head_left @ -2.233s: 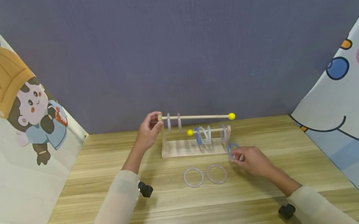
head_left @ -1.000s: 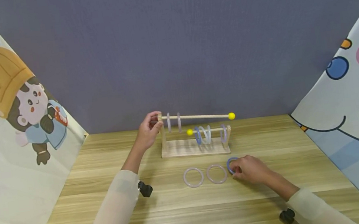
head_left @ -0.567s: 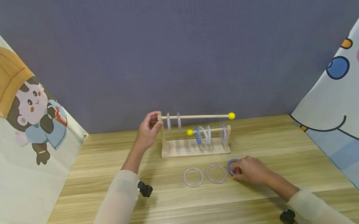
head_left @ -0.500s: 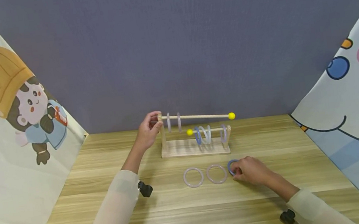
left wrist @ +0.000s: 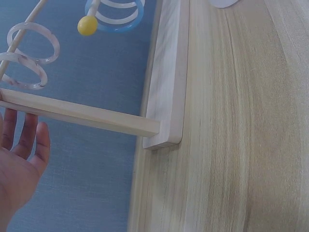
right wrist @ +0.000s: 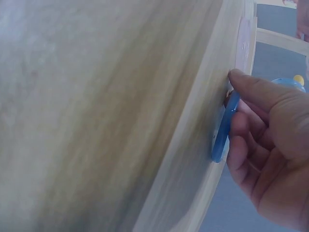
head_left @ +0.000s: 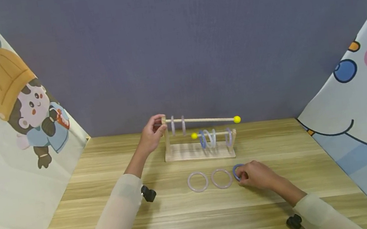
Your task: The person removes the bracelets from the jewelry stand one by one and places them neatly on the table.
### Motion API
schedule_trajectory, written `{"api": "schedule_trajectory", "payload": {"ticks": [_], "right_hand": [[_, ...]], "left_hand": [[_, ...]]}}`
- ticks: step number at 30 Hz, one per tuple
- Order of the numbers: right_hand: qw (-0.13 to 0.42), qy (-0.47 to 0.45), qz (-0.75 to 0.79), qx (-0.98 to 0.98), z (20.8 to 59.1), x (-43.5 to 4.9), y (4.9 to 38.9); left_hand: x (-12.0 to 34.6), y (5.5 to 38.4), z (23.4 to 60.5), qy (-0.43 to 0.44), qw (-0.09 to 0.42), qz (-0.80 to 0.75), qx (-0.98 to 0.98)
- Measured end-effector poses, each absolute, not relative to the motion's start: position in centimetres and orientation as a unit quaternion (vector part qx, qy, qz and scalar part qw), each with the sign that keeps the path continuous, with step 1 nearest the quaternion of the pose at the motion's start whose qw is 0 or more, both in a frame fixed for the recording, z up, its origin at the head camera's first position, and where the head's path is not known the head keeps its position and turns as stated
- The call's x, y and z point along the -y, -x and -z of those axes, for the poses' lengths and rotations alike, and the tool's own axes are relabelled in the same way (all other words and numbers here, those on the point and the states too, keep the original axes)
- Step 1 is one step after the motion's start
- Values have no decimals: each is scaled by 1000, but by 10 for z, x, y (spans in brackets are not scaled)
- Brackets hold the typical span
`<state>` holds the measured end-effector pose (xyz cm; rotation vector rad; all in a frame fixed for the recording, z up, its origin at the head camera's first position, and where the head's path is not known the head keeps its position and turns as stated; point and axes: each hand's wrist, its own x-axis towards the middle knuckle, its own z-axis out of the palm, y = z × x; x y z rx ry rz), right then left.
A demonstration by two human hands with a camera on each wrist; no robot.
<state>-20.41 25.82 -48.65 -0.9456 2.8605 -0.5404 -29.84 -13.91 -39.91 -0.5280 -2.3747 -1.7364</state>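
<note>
In the head view, my left hand (head_left: 152, 134) grips the top of the tall left post of a wooden bangle stand (head_left: 188, 153). Its fingers (left wrist: 30, 135) reach behind that post in the left wrist view. My right hand (head_left: 257, 174) pinches a blue bangle (right wrist: 225, 126) between thumb and fingers, low at the tabletop in front of the stand's right end. Part of that bangle is hidden by the fingers. Two pale pink bangles, a left one (head_left: 189, 185) and a right one (head_left: 213, 182), lie flat just left of it.
The upper rod (head_left: 208, 119) bears two pale bangles and ends in a yellow ball (head_left: 237, 119). Several bangles, blue, whitish and lilac, hang on the lower rod (head_left: 220, 133). A dark wall (head_left: 176, 54) rises behind the wooden table (head_left: 183, 221); printed panels flank both sides.
My right hand has brought the blue bangle from beside the stand's right corner down and nearer to me, beside the pale pink ones. For the last half second both hands stay still.
</note>
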Motion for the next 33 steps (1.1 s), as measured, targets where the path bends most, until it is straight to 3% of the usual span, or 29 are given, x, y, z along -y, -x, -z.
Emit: {"api": "schedule_trajectory", "payload": {"ticks": [5, 19, 33], "right_hand": [[44, 306, 175, -935, 487, -258, 204], [51, 295, 178, -937, 488, -258, 204], [19, 262, 195, -945, 477, -250, 210]], "left_hand": [[142, 313, 416, 176, 78, 581, 791], [141, 315, 421, 186, 97, 587, 781], [142, 313, 419, 187, 93, 576, 791]]}}
